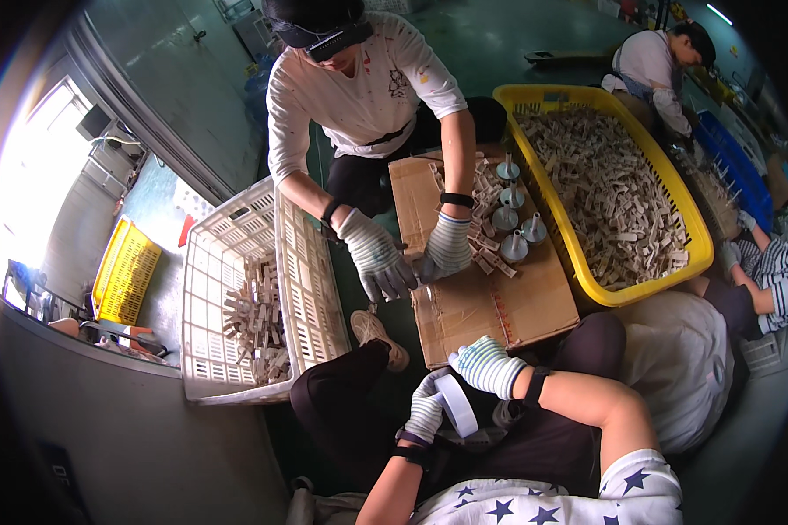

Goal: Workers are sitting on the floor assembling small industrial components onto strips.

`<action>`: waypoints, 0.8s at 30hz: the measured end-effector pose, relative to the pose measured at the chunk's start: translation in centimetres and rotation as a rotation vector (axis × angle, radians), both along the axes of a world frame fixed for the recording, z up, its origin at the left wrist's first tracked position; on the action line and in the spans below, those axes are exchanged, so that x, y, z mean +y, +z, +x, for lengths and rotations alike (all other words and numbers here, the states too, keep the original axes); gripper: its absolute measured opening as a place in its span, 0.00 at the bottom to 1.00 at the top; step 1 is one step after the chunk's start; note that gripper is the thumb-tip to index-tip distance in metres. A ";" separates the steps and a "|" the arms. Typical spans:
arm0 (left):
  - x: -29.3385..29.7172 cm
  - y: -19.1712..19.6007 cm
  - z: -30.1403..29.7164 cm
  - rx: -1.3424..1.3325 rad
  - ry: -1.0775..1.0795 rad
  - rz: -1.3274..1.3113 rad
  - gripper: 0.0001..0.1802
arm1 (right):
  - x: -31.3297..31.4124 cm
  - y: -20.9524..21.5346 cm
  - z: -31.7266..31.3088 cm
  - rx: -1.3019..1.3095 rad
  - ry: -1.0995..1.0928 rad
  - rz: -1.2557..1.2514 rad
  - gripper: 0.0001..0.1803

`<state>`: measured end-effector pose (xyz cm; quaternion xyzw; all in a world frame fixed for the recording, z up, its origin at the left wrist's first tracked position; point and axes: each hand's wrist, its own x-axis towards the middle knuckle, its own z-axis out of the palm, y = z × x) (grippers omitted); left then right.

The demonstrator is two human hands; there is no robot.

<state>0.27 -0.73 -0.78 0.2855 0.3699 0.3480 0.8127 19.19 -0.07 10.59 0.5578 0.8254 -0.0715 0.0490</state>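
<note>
My left hand (425, 413), in a white knitted work glove, is closed around a white roll of tape (457, 405) held upright above my lap. Just above the roll, my right hand (488, 366), in a striped glove, has its fingers bent and pressed together; what they pinch, if anything, is too small to make out. Beyond my hands lies a brown cardboard box (534, 308) serving as a work surface. On it are several grey funnel-shaped pieces with upright stems (514, 246) and a heap of small pale clip-like pieces (484, 238).
Across the box, a co-worker's gloved hands (376, 258) work close together. A yellow crate (692, 236) full of pale pieces stands at the right, a white crate (315, 280) with more at the left. A white sack (674, 367) lies at my right. Other people sit farther right.
</note>
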 end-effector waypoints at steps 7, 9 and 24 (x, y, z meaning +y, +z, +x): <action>0.2 1.6 -0.1 -0.091 -0.026 -0.165 0.14 | 0.0 -2.0 -0.1 0.017 0.029 -0.017 0.12; -1.1 2.8 -0.2 0.004 -0.179 -0.055 0.12 | -0.1 -2.0 0.2 0.035 0.028 -0.013 0.12; -1.0 8.6 -0.7 0.103 -0.063 0.112 0.12 | -0.3 2.0 4.9 0.215 -0.131 0.015 0.09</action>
